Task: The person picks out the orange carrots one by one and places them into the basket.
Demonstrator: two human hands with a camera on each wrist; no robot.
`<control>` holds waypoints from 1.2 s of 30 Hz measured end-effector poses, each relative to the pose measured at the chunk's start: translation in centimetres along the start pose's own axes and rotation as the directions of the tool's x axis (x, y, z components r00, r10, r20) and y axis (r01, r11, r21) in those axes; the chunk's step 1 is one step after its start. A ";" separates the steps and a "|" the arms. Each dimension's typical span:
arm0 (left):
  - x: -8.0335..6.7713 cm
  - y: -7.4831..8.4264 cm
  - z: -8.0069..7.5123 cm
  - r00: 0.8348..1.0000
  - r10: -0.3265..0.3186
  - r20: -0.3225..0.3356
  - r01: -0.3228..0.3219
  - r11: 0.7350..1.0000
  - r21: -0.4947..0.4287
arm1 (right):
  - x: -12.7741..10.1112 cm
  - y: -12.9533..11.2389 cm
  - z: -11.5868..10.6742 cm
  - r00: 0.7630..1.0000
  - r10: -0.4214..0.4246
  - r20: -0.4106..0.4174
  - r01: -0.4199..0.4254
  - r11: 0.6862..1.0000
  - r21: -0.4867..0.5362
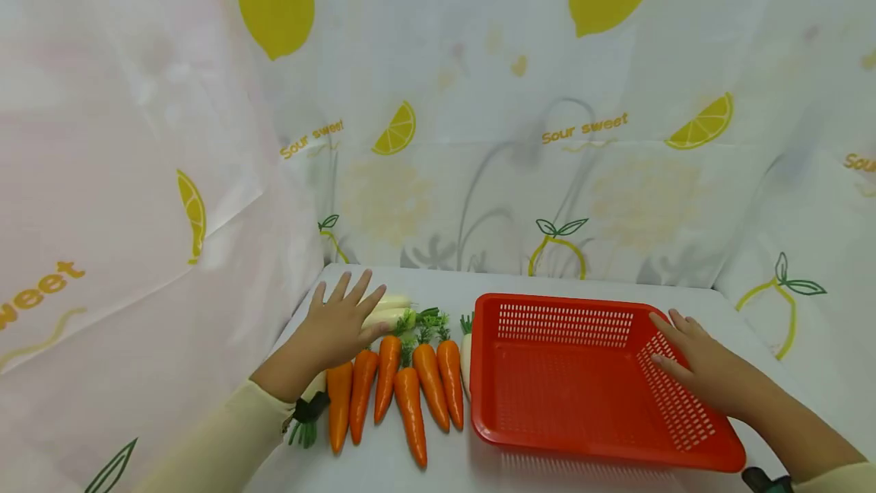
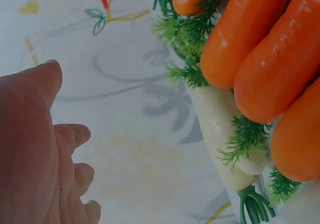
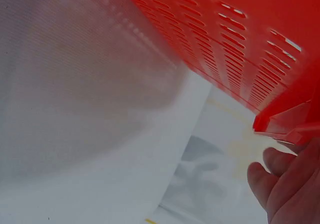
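Observation:
Fingers spread, my left hand (image 1: 342, 322) hovers over the left end of a row of vegetables. Several orange carrots (image 1: 411, 409) lie there with their green tops toward the back. White radishes (image 1: 391, 316) with green stems lie behind them, partly hidden by the hand; the left wrist view shows one radish (image 2: 215, 119) beside the carrots (image 2: 280, 58). My right hand (image 1: 708, 367), fingers extended and thumb apart, overlaps the right side of a red plastic basket (image 1: 477, 371). In the right wrist view its fingertips are close to the basket rim (image 3: 285, 134).
The basket, with slotted walls, stands on the white table (image 1: 445, 470) right of the carrots. Another white radish (image 1: 466, 360) lies against its left side. A lemon-printed curtain (image 1: 438, 173) encloses the table at the back and sides.

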State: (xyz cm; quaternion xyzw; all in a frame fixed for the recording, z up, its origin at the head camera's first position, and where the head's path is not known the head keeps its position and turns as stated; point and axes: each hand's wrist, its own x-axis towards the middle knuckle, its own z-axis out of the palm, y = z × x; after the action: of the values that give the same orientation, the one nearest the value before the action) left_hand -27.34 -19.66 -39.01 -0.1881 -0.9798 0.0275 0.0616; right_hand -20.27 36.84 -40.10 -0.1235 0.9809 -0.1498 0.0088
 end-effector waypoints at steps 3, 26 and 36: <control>-1.0 -0.5 0.7 0.998 -0.055 -0.010 0.054 0.997 -0.057 | -0.3 0.2 0.4 0.999 0.020 0.030 -0.021 0.999 0.036; -7.3 -0.2 3.4 0.968 -0.213 -0.132 0.107 0.830 -0.548 | -2.3 2.4 2.1 0.982 0.137 0.129 -0.186 0.811 0.554; -9.5 1.1 6.6 0.930 -0.359 -0.079 0.261 0.795 -0.547 | -2.8 3.0 3.1 0.983 0.169 0.065 -0.168 0.717 0.676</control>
State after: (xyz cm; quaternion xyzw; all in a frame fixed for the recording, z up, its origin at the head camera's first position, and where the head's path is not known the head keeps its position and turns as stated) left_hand -19.05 -22.41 -46.65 -0.0357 -0.9570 -0.2702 0.0992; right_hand -18.14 39.39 -44.04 -0.0220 0.8655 -0.4961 0.0663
